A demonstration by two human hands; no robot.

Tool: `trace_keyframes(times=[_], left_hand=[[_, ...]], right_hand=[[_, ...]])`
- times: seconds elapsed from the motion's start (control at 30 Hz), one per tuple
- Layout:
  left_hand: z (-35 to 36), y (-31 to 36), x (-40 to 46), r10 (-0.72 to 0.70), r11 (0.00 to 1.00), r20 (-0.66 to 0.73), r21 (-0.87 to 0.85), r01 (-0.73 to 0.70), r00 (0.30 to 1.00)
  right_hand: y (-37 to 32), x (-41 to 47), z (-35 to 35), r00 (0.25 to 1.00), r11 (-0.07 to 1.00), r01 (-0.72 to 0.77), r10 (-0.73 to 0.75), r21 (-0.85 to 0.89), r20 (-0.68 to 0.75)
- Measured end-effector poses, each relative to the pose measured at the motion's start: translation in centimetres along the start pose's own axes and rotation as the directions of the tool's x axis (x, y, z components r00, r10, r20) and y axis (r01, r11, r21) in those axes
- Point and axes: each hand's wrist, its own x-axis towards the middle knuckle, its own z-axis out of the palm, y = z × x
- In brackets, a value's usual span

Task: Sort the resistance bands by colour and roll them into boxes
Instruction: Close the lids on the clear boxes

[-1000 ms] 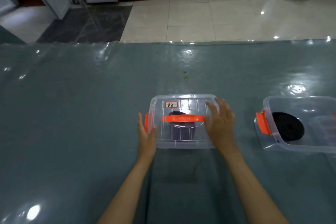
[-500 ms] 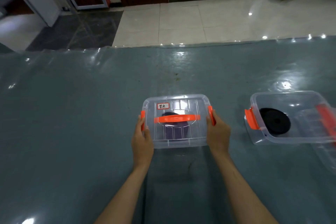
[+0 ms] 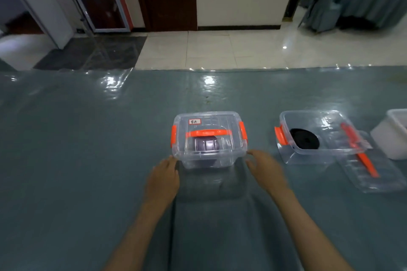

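A clear lidded box (image 3: 209, 154) with orange clasps, an orange handle and a small white label stands mid-table. Inside it lies a rolled purple band (image 3: 206, 145). My left hand (image 3: 164, 179) hovers just off the box's near left corner, fingers relaxed, holding nothing. My right hand (image 3: 265, 168) is off the near right corner, fingers spread, fingertips close to the box wall. To the right, an open clear box (image 3: 286, 156) holds a rolled black band (image 3: 305, 141).
The open box's lid (image 3: 372, 174) with its orange handle leans against that box's right side and lies on the table. A white container (image 3: 389, 141) sits at the far right edge. The table is covered in shiny teal plastic sheeting (image 3: 88, 138). Beyond lies tiled floor.
Both hands have let go of the lidded box's side clasps and drawn back toward me. The view has tilted up and shifted, showing more of the room.
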Motion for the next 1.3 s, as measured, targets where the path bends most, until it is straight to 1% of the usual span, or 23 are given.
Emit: trace_keyframes(times=[0.07,0.17,0.27,0.33,0.37,0.5,0.6,0.7,0.83,0.93,1.03,1.2,1.3], left_hand=[[0.4,0.4,-2.7,0.037,0.998,0.034,0.053,-0.039,0.999],[1.1,1.7,-6.1,0.068,0.993,0.075,0.095,-0.075,0.995],[1.3,3.3,-8.6,0.123,0.99,0.099,0.057,-0.129,0.988],[1.7,4.3,-9.5,0.169,0.985,0.076,0.026,-0.172,0.983],[1.8,4.9,-10.0,0.187,0.981,0.077,0.044,-0.191,0.979],[1.6,8.0,-10.7,0.234,0.954,0.127,0.161,-0.252,0.964],[1.8,10.8,-10.5,0.271,0.935,0.123,0.202,-0.291,0.955],[3.0,14.5,-9.8,0.292,0.923,0.138,0.22,-0.316,0.947],[5.4,20.3,-8.1,0.298,0.918,0.152,0.223,-0.327,0.942],[7.4,25.5,-6.7,0.302,0.926,0.118,0.198,-0.321,0.946],[9.4,30.5,-5.7,0.263,0.945,0.117,0.171,-0.28,0.958],[12.5,37.8,-3.4,0.26,0.95,0.102,0.15,-0.273,0.96],[14.1,41.3,-1.8,0.239,0.953,0.069,0.174,-0.247,0.969]], right_hand=[[0.0,-2.7,-0.2,1.0,0.999,0.012,-0.012,-0.053,0.004],[0.1,-6.3,-0.4,0.999,0.993,0.001,0.005,-0.119,0.05],[0.4,-9.1,-0.5,0.997,0.985,-0.025,0.036,-0.172,0.066],[0.9,-10.5,-0.8,0.996,0.979,-0.041,0.057,-0.197,0.074],[1.1,-11.2,-1.1,0.994,0.977,-0.054,0.072,-0.206,0.08],[2.8,-13.0,-2.7,0.994,0.971,-0.08,0.094,-0.227,0.05],[5.0,-13.5,-4.0,0.994,0.967,-0.108,0.111,-0.231,0.003],[8.5,-13.3,-5.1,0.991,0.966,-0.135,0.137,-0.22,-0.008],[15.0,-11.8,-6.7,0.986,0.971,-0.163,0.168,-0.175,0.011],[20.9,-9.7,-8.3,0.989,0.976,-0.149,0.151,-0.157,0.003],[26.6,-7.8,-10.5,0.985,0.976,-0.162,0.17,-0.144,0.043],[35.2,-5.0,-13.9,0.976,0.974,-0.179,0.194,-0.138,0.103],[39.8,-2.8,-15.7,0.964,0.971,-0.226,0.234,-0.071,0.124]])
